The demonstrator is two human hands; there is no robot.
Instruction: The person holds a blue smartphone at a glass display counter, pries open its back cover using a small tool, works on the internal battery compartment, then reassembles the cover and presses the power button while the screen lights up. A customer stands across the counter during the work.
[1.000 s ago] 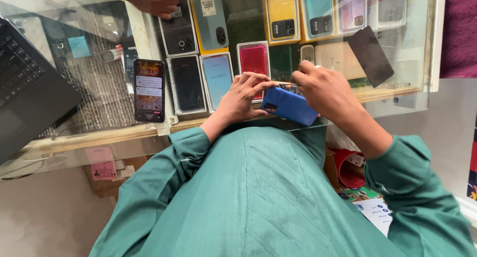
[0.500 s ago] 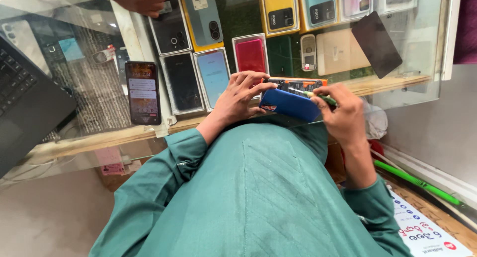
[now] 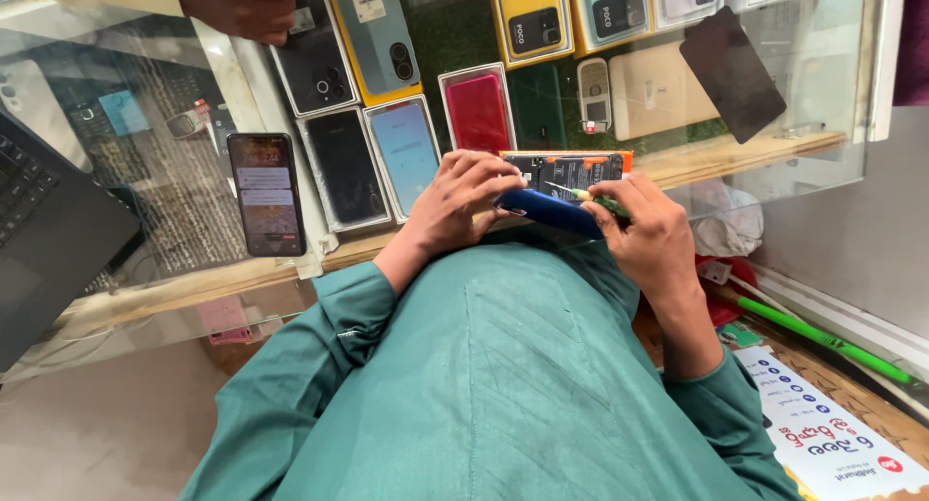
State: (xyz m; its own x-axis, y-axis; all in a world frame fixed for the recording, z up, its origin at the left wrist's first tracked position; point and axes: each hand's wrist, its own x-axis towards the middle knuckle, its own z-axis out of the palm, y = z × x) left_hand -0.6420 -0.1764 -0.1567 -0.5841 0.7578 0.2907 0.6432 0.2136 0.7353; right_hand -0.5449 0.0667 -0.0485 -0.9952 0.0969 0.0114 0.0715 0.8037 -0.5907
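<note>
So the phone [image 3: 571,172] is already opened up: back is off, and you can see the dark board with orange bits inside. It sits at the near edge of the glass surface [image 3: 774,152], resting partly on a blue cover [image 3: 547,212] that hangs toward the person's lap. Left hand [image 3: 455,196] is curled around the phone's left end, pinning it down. Right hand [image 3: 648,235] is pinched closed on a thin green-handled tool [image 3: 595,199], with its tip pointed into the open innards.

My read: the opening part is done and the work inside is underway, but I can't tell whether any screws or parts are out yet, too small to see. Nothing loose laid out nearby.

Another person's hand [image 3: 242,5] rests at the far edge, over the boxed phones [image 3: 387,36] under the glass. A lit phone [image 3: 266,193] lies off to the left.
</note>
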